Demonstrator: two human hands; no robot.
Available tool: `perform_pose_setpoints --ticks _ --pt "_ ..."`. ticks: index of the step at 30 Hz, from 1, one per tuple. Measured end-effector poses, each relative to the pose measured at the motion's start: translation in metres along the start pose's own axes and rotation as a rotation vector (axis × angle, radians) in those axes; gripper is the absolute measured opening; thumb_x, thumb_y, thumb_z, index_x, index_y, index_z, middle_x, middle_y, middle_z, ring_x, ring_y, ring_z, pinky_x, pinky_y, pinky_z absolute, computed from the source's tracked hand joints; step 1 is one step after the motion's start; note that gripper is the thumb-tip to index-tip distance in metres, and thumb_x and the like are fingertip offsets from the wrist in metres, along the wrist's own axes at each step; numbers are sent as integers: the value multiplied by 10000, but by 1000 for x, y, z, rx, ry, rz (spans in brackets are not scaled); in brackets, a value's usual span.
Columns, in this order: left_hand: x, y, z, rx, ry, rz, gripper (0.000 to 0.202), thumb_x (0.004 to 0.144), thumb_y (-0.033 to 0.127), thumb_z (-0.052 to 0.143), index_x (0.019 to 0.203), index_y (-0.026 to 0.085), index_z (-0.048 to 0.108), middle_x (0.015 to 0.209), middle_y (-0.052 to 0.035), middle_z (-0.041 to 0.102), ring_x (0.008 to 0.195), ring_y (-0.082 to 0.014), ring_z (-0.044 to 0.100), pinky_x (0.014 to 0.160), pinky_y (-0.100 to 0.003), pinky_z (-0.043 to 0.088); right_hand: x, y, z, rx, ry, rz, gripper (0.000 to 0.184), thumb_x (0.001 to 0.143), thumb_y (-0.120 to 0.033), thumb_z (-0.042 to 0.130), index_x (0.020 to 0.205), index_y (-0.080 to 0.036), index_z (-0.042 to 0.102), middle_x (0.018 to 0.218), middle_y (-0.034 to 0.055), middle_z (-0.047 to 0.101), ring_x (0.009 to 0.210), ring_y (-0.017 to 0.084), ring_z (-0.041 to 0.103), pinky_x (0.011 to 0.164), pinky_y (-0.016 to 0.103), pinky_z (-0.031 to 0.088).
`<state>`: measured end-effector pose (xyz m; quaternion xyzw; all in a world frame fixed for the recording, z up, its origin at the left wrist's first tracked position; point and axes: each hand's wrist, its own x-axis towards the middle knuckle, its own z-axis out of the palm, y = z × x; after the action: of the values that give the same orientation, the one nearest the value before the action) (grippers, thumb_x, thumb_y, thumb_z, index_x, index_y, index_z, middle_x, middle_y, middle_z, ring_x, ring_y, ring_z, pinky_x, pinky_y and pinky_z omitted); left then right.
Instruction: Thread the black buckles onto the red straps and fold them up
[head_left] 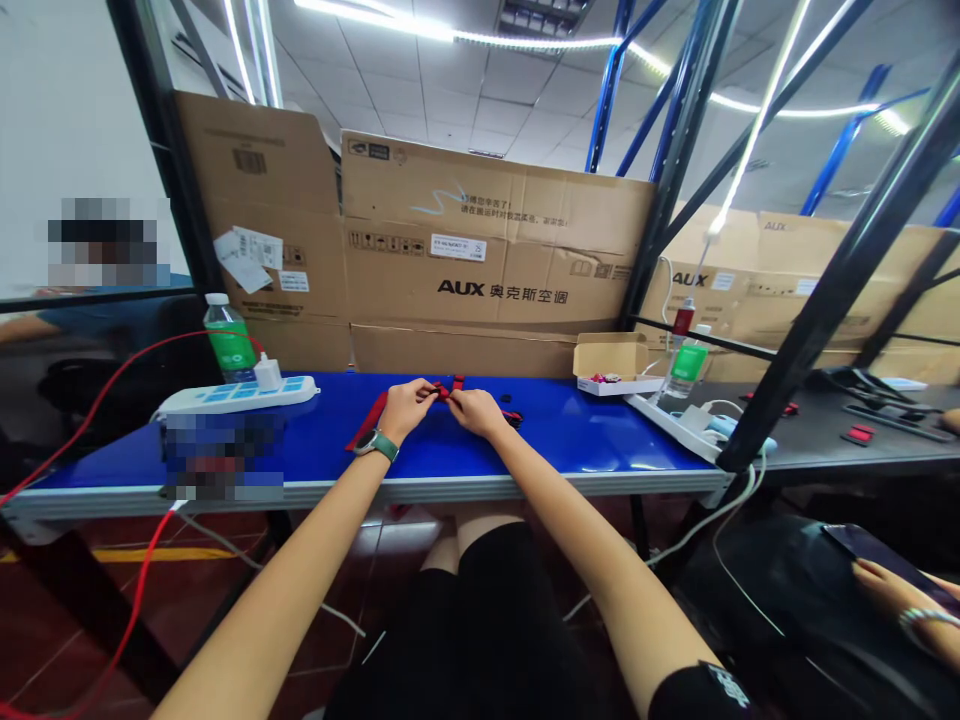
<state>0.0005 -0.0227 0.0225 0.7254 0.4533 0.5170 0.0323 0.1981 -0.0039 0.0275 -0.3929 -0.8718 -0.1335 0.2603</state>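
Both of my hands meet over the middle of the blue table. My left hand, with a green watch on its wrist, pinches a red strap that trails down to the left across the table. My right hand is closed on the same strap where a small black part sits between my fingertips. A few small black and red pieces lie just right of my right hand.
A white power strip with a charger and a green-labelled bottle stand at the left. A small open cardboard box, another bottle and a second power strip are at the right. Large cardboard boxes wall the back. Another person's hand holds a phone at lower right.
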Motion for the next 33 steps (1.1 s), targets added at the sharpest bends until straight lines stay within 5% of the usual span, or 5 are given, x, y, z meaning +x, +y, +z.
perform_pose_setpoints --ticks 8,16,19,27,33 --pt "-1 3 1 -32 -42 38 136 855 317 687 861 183 708 833 -48 773 769 -190 734 727 -278 581 1 -3 1 53 9 26 272 1039 -325 454 941 -174 657 904 125 746 806 208 683 728 260 412" --pt "0 4 -4 -8 -85 104 119 905 288 630 931 208 715 931 -44 772 853 -190 718 823 -290 558 2 3 12 600 53 62 274 1058 -393 397 1209 -194 511 1011 57 698 872 180 655 819 286 471" --pt "0 6 -4 32 -146 171 118 910 232 604 924 218 721 965 -41 768 906 -192 707 869 -293 537 3 6 15 738 -13 72 336 1072 -399 323 1151 -191 575 1016 53 703 932 173 647 888 295 477" --pt "-1 9 -4 77 -187 223 173 926 191 565 983 221 726 1027 -36 767 966 -190 707 907 -285 519 10 19 26 916 29 80 283 929 -400 611 1066 -160 672 1086 73 715 1008 196 650 967 327 477" --pt "0 11 -4 44 -184 198 173 916 193 570 957 220 736 1024 -41 772 1007 -205 703 987 -325 510 16 23 25 1025 109 175 303 899 -433 634 1010 -162 713 994 76 743 962 212 679 952 355 506"
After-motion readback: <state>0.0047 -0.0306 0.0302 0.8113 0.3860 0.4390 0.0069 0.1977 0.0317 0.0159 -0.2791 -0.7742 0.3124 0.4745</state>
